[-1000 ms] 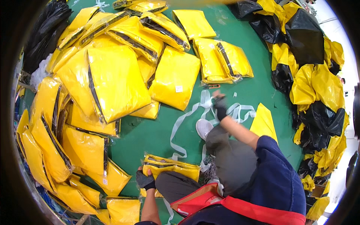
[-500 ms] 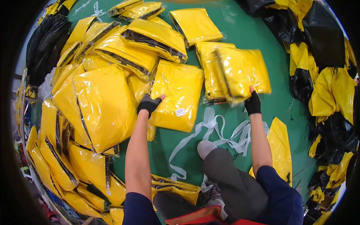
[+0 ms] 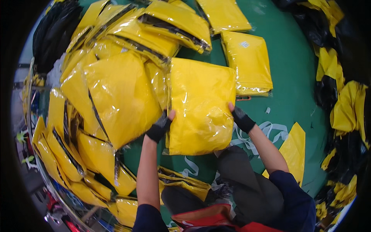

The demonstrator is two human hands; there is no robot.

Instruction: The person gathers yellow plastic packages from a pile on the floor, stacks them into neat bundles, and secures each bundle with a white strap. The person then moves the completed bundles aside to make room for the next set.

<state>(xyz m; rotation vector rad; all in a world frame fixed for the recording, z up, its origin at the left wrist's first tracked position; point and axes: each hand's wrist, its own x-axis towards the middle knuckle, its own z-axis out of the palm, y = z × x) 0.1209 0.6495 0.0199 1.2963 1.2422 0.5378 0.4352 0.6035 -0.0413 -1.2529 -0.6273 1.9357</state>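
Between my hands is a flat yellow packet, folded yellow plastic material in a clear bag. My left hand, in a dark fingerless glove, grips its lower left edge with the thumb on top. On the opposite edge my right hand, gloved the same way, holds it with the thumb up. The fingers of both hands are partly hidden beneath. Another packet edge shows along the left side, so it seems to lie on a second one. A large heap of similar packets spreads to the left.
Beyond my right hand lies a packet with a small white label. White strips and a loose yellow sheet lie on the green surface. Black and yellow material is piled at the right, a black bundle far left.
My right hand has brought its packet left, over the labelled one under my left hand. Both hands now hold opposite sides. The head view has shifted a little.
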